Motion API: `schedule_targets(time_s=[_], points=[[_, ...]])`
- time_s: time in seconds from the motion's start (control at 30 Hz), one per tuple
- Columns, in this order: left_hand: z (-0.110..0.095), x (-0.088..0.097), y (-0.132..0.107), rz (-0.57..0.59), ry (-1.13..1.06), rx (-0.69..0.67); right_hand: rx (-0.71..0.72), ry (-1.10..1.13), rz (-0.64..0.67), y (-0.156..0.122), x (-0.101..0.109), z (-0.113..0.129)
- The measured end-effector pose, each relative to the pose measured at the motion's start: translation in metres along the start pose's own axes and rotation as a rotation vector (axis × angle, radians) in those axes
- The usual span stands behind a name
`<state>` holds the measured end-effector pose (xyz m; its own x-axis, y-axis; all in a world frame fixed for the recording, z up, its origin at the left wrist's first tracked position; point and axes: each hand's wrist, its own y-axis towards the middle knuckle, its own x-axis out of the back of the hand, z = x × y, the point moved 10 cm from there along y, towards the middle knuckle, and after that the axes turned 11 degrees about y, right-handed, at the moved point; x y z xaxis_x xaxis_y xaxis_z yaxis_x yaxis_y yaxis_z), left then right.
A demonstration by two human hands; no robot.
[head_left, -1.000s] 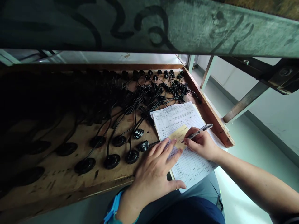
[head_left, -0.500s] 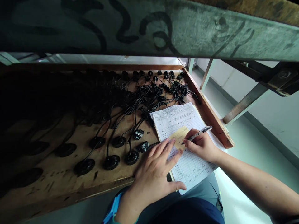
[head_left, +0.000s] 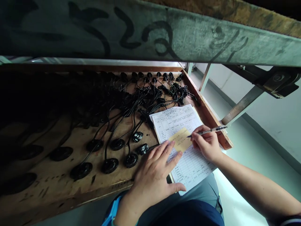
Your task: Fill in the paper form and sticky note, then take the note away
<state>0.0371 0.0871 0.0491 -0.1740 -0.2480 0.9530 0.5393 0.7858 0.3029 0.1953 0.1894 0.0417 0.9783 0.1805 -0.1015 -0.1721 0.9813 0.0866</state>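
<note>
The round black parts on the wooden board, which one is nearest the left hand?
The small black part lying just off the left hand's fingertips, beside the printed form. The larger flat discs sit farther left along the board.

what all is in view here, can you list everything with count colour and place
printed form sheets: a thin stack, exact count unclear, white, right end of the board, overhanging its near edge
sticky note: one, yellow, on top of the forms
pen: one, dark with a clear barrel, tip at the note's right edge
corded round parts: many, black, spread and tangled across the board
wooden board: one, brown, raised rim
metal beam: one, grey-green with black marks, overhead
wristband: one, blue, left wrist
left hand: flat on the forms, fingers touching the note
right hand: holding the pen
</note>
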Motion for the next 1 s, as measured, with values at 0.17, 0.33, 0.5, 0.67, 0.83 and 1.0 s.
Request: schedule_targets(time_s=[0.17, 0.33, 0.5, 0.67, 0.83, 1.0], points=[[0.000, 0.002, 0.001, -0.008, -0.009, -0.007, 0.095, -0.220, 0.293, -0.003, -0.035, 0.015], [-0.001, 0.005, 0.001, -0.025, -0.022, 0.000, 0.098, -0.276, 0.330, -0.002, -0.040, 0.013], [-0.001, 0.006, 0.002, -0.031, -0.019, -0.008, 0.093, -0.291, 0.332, -0.003, -0.040, 0.009], [-0.001, 0.004, 0.001, -0.011, -0.009, -0.010, 0.101, -0.272, 0.330, -0.003, -0.041, 0.009], [-0.002, 0.006, 0.002, -0.026, 0.009, -0.014, 0.096, -0.258, 0.337, -0.002, -0.040, 0.007], [-0.001, 0.006, 0.001, -0.021, 0.000, -0.011, 0.097, -0.239, 0.347, -0.002, -0.041, 0.009]])
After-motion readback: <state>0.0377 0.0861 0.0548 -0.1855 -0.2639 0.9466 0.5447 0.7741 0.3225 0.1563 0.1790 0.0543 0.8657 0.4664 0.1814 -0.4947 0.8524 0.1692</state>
